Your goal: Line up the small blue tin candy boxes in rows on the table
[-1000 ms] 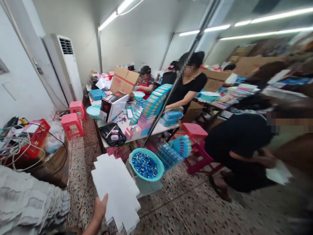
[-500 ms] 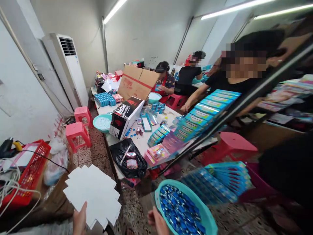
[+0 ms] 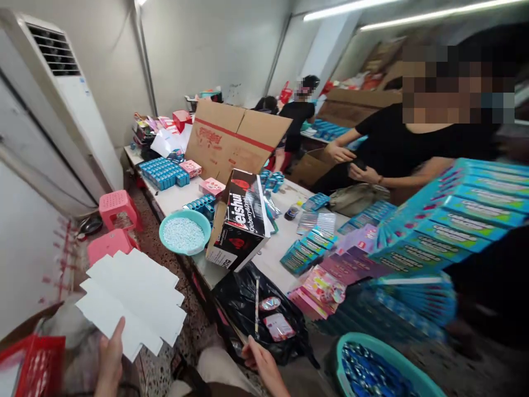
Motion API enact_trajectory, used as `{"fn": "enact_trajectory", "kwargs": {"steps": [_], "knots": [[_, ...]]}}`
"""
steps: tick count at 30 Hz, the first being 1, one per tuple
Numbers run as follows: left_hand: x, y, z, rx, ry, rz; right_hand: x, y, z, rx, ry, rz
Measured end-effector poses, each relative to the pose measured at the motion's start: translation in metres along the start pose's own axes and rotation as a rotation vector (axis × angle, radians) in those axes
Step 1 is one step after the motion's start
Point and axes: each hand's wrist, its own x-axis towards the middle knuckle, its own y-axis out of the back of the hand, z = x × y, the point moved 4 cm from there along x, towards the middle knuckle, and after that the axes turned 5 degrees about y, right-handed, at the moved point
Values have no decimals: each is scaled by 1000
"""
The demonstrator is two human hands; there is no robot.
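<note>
My left hand point(image 3: 111, 353) holds a fanned stack of white cards point(image 3: 134, 300), thumb on top, at the lower left. Near the bottom centre, my right hand point(image 3: 260, 355) has its fingers stretched out, with nothing visible in it. It is just in front of a black plastic bag point(image 3: 243, 289) on the table's near end. On that bag lie a thin stick point(image 3: 257, 309) and two small pink packets point(image 3: 279, 327). A teal basin of blue pieces point(image 3: 372, 375) is at the lower right.
A black printed box point(image 3: 243, 220) and a basin of pale beads point(image 3: 184, 234) stand on the white table point(image 3: 276, 262). Blue boxes point(image 3: 454, 220) rise at right. A person in black point(image 3: 438, 149) sits beyond. Pink stools point(image 3: 118, 207) and a red basket point(image 3: 37, 358) are left.
The view has shifted right and closer to the table. The teal basin of blue pieces now lies farther right of my right hand. My left hand still holds the cards.
</note>
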Motion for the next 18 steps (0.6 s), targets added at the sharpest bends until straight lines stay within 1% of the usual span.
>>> {"fn": "enact_trajectory", "kwargs": {"steps": [2, 3, 5, 7, 9, 11, 13, 16, 18], "knots": [[30, -32, 31, -16, 22, -98, 3, -16, -25, -12, 29, 38], [44, -50, 43, -10, 31, -152, 7, -25, -38, -13, 50, 55], [69, -85, 59, 21, 62, -258, 24, -46, -60, 2, 113, 58], [93, -119, 68, 76, 94, -347, 54, -70, -81, 37, 179, 69], [116, -150, 75, 146, 107, -415, 93, -92, -104, 97, 228, 125], [136, -180, 88, 222, 82, -486, 136, -111, -133, 186, 242, 168], [147, -210, 109, 294, 19, -576, 174, -125, -171, 288, 232, 144], [152, -256, 147, 420, -38, -740, 222, -134, -226, 404, 196, 91], [154, -286, 169, 501, -69, -765, 248, -137, -255, 437, 183, 54]]}}
